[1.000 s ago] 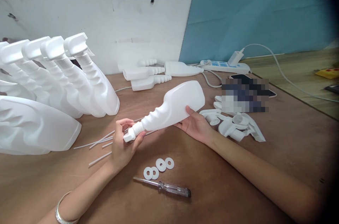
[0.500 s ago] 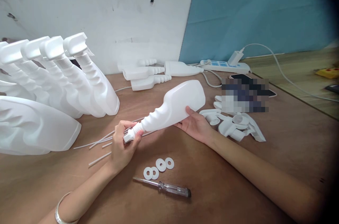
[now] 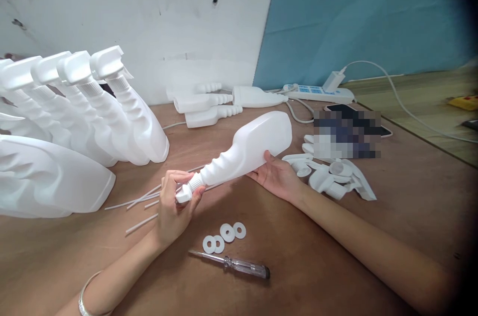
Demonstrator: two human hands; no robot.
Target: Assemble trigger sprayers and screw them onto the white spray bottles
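Note:
A white plastic spray bottle is held above the table, tilted, its base to the upper right. At its neck is a ribbed collar with a small white fitting. My left hand is closed around this neck end, thumb and fingers on the collar. Under the wide body, my right hand holds the bottle with the thumb on its near side; some fingers are hidden. Thin white tubes lie beneath and beside my left hand. Right of my right hand lie loose white trigger sprayer parts.
Several spray bottles with trigger heads stand at left, near a lying bottle. Bottles without heads lie by the wall. Flat white washers and a clear-handled screwdriver lie in front. A power strip and a phone are at back right.
The bottle has shifted very slightly right and turned a little about its length in my hands. Both grips stay the same.

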